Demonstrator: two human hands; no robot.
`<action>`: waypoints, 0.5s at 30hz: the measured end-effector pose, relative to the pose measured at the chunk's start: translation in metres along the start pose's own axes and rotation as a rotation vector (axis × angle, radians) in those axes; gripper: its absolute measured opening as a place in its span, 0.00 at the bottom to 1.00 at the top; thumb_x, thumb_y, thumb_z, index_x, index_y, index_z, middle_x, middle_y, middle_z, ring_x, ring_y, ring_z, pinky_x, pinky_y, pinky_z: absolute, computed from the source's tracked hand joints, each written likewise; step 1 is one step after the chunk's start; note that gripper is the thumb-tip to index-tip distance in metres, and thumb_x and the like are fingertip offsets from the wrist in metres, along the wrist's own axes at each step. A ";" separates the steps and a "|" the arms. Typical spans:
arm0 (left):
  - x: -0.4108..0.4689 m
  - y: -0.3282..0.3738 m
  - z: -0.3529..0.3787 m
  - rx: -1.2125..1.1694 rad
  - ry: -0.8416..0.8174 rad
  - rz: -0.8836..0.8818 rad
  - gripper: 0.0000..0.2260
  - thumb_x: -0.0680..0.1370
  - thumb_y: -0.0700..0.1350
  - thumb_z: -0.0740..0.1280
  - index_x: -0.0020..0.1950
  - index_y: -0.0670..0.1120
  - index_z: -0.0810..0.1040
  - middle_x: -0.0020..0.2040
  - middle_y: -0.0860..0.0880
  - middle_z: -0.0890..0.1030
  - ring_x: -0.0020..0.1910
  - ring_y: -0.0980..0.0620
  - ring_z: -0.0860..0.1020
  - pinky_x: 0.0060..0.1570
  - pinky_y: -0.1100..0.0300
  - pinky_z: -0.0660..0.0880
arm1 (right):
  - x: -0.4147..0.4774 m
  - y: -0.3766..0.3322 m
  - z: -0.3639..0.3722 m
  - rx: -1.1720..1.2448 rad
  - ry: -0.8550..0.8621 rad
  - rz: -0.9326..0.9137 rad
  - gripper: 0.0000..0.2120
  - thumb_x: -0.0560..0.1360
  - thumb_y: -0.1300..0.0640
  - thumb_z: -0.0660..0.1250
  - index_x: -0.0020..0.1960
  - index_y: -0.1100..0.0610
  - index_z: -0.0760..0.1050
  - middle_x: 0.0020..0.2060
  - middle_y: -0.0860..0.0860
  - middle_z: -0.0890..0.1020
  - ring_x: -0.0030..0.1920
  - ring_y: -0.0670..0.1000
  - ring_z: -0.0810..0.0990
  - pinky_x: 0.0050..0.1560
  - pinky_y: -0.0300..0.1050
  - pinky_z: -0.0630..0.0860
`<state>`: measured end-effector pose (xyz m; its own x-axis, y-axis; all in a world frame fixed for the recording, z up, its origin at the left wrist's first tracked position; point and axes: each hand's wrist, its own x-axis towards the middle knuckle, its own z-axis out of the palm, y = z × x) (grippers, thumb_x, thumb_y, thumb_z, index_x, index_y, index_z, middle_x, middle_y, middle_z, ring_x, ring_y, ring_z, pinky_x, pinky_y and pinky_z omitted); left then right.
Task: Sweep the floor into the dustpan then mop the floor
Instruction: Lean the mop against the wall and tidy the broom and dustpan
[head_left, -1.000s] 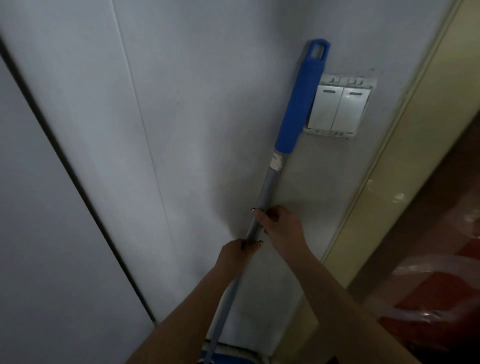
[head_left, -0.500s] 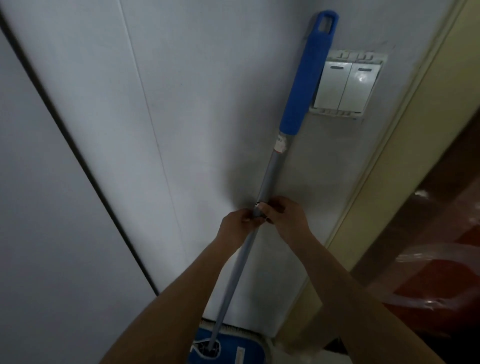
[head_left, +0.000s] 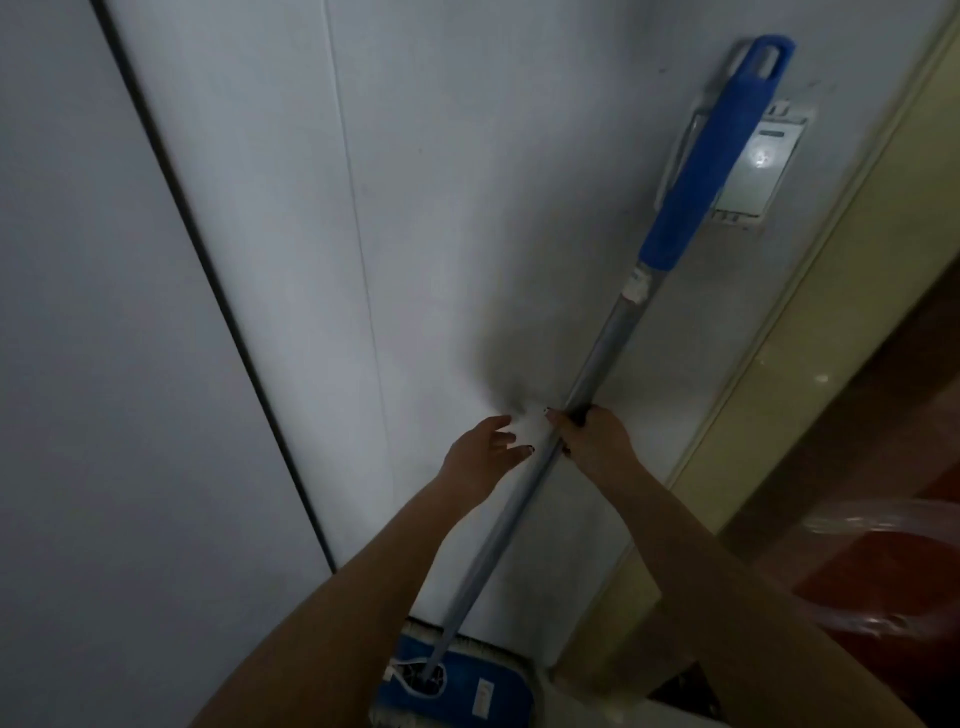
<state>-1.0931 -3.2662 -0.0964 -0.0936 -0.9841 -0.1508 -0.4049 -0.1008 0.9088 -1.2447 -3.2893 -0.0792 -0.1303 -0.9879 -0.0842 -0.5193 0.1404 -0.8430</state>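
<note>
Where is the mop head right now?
Head view, bottom centre: the blue mop head lies at the foot of the white wall, at the lower end of the grey pole the right hand grips.

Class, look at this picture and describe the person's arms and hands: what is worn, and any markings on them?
The left arm and right arm are bare to the frame's edge: no sleeves, watch or bracelet show. The left hand and the right hand wear no gloves, and no rings are visible. The fingernails that show on each are painted dark.

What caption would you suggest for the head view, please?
The right hand grips the mop pole near a wall switch; the left hand hovers open beside it.
</note>
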 end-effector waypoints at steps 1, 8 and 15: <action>-0.003 0.002 0.004 0.015 -0.018 0.018 0.24 0.76 0.48 0.68 0.70 0.47 0.67 0.64 0.46 0.76 0.61 0.49 0.75 0.63 0.56 0.70 | 0.000 0.000 0.000 0.011 -0.003 0.000 0.18 0.77 0.47 0.65 0.47 0.64 0.74 0.39 0.57 0.78 0.41 0.55 0.78 0.45 0.48 0.77; -0.008 0.017 0.013 0.142 -0.042 0.066 0.21 0.78 0.42 0.64 0.71 0.45 0.66 0.66 0.45 0.74 0.63 0.49 0.74 0.65 0.58 0.68 | 0.000 -0.003 0.003 0.009 -0.014 0.002 0.18 0.77 0.47 0.65 0.51 0.63 0.75 0.40 0.55 0.78 0.42 0.54 0.78 0.39 0.42 0.73; -0.005 0.018 0.024 0.186 -0.095 0.057 0.21 0.79 0.41 0.63 0.72 0.46 0.66 0.68 0.47 0.72 0.66 0.49 0.71 0.68 0.56 0.65 | -0.005 0.009 -0.007 -0.007 0.040 0.014 0.16 0.77 0.46 0.65 0.47 0.60 0.73 0.39 0.54 0.78 0.36 0.51 0.77 0.35 0.39 0.71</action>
<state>-1.1219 -3.2596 -0.0882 -0.2028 -0.9684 -0.1451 -0.5569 -0.0078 0.8306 -1.2543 -3.2827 -0.0826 -0.1709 -0.9825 -0.0743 -0.5230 0.1544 -0.8382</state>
